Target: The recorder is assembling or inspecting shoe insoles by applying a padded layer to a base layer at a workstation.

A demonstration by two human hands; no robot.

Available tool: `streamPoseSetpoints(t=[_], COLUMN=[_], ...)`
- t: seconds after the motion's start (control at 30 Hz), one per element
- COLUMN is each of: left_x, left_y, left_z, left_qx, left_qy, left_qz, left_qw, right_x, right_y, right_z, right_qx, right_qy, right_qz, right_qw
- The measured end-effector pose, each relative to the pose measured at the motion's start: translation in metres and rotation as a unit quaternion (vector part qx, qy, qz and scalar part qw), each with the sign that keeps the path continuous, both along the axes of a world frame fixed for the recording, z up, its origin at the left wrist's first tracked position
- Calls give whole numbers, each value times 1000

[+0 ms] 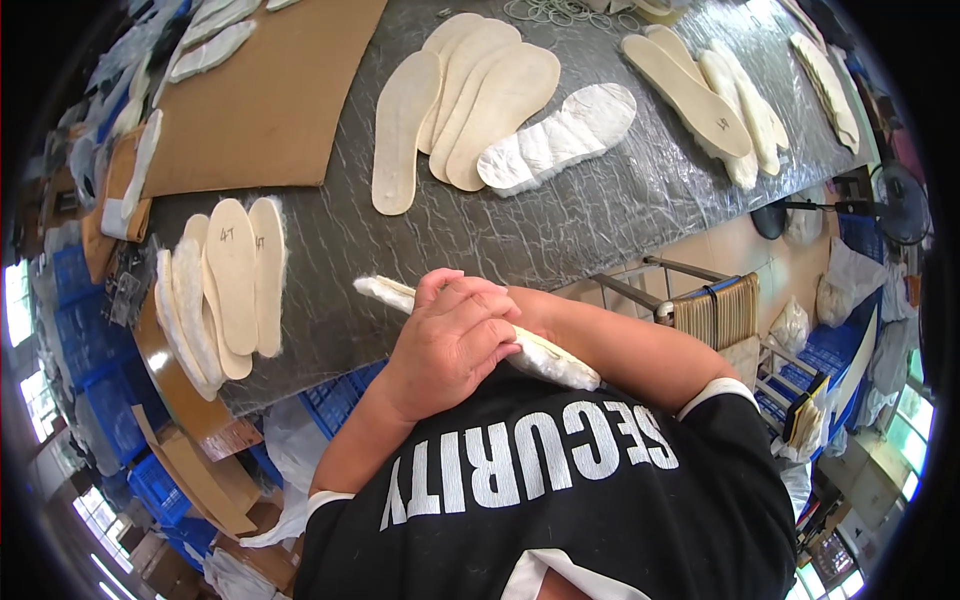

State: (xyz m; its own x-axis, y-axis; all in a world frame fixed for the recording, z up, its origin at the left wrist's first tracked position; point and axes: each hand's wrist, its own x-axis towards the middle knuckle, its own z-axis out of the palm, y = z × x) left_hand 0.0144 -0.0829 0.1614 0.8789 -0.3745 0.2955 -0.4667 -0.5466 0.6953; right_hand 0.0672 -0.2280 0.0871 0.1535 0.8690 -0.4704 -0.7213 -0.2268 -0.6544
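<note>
Close to my chest, a fleece-lined insole is held at a slant, with white fluff along its lower side and a cream edge above. Its narrow far end sticks out to the left of my hands. My left hand is closed around its middle, fingers curled over toward the right. Behind it, my right hand reaches in from the right and is mostly covered by the left one; its fingers are largely hidden, so its grip does not show.
A dark plastic-covered table carries cream insoles, a white fleecy insole, more insoles at right and marked insoles at left. Brown cardboard lies at the far left. A chair stands right of the table.
</note>
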Motion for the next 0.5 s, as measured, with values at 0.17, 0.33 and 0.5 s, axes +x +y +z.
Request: streamPoseSetpoints(t=[0.17, 0.33, 0.5], left_x=[-3, -6, -14], left_y=[-3, 0, 18], left_z=[1, -3, -18], left_qx=[-24, -1, 2], left_qy=[26, 26, 0], left_qz=[6, -24, 54], left_qw=[999, 999, 999], right_x=[-5, -6, 22], right_y=[-5, -5, -39], right_z=[-6, -10, 18], right_qx=[0, 5, 62], right_qy=[-63, -128, -350], right_qz=[-8, -7, 13], right_qw=[998, 992, 934])
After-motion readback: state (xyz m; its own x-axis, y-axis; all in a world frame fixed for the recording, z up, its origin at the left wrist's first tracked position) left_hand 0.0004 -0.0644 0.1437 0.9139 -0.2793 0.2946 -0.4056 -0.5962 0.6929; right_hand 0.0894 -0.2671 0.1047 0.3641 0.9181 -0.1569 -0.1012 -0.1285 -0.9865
